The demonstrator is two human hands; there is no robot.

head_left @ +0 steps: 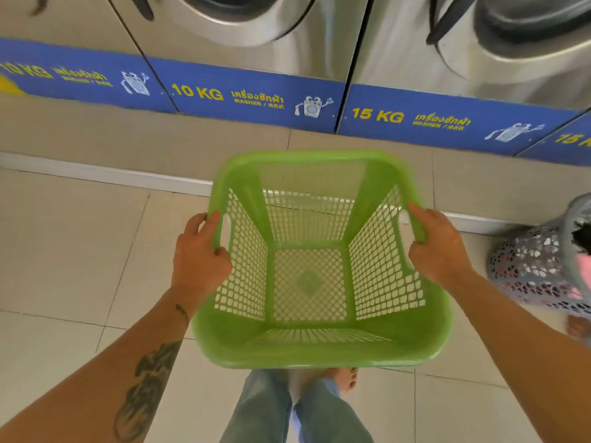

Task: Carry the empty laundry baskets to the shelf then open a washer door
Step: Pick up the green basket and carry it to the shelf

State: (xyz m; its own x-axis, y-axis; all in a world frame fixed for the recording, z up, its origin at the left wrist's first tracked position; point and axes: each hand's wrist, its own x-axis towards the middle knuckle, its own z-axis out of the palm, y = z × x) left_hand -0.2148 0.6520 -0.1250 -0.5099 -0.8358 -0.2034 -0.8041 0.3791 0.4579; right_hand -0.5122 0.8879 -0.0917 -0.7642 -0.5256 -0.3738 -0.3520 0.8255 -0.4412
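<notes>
The green laundry basket (315, 266) sits at the centre of the view, empty, held up above the tiled floor (70, 251). The left hand (200, 251) is clamped on its rim at 9 o'clock by the handle slot; the right hand (436, 247) is clamped on the rim at 3 o'clock. At 12 o'clock stand steel washers (256, 36) with blue bands marked 10 KG and 15 KG. At 3 o'clock, well apart, a grey basket (537, 266) holds cloth. Jeans-clad legs (265, 410) show at 6 o'clock.
</notes>
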